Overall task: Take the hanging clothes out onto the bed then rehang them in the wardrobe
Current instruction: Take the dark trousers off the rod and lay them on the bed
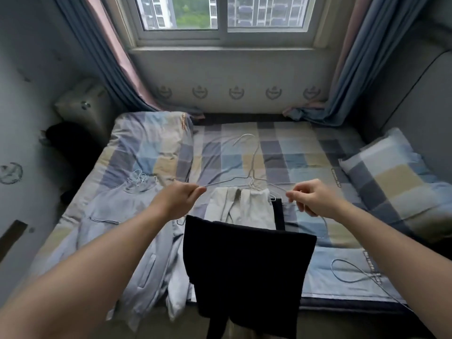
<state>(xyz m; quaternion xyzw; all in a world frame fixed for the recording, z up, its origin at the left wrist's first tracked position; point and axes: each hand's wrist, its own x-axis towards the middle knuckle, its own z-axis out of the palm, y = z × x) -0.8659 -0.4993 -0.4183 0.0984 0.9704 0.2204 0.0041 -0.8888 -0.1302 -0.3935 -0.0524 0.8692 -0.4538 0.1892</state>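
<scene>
**Fig. 1. Two-handed hold on a wire hanger above the garments laid on the bed**

The left hand (182,198) and the right hand (311,200) each pinch one shoulder tip of a wire hanger (251,178) between thumb and fingers. They hold it roughly level over the middle of the bed (305,152), with its hook pointing toward the far edge. Just below the hanger's neck lies a cream garment (244,206). Whether the wire already sits inside its collar cannot be told.

A black garment (247,260) covers the cream one's lower part and hangs over the near edge. A pale blue jacket (110,231) is spread along the left side, with a cluster of hangers (140,179) at its collar. A spare hanger (352,271) lies toward the near right corner. The wardrobe is not in view.

The clothes appear to be out on the bed already, so the step in hand is probably dressing one garment for rehanging.

To do it well:
- Keep both pinches at the tips so the thin wire does not twist.
- Feed one shoulder into the neck opening first, then the other.
- Centre the collar under the hook.
- Lift only once the cloth sits evenly, since a smooth wire lets fabric slide off the lower side.
- Move the black garment aside first so it is not dragged up with the cream one.
</scene>
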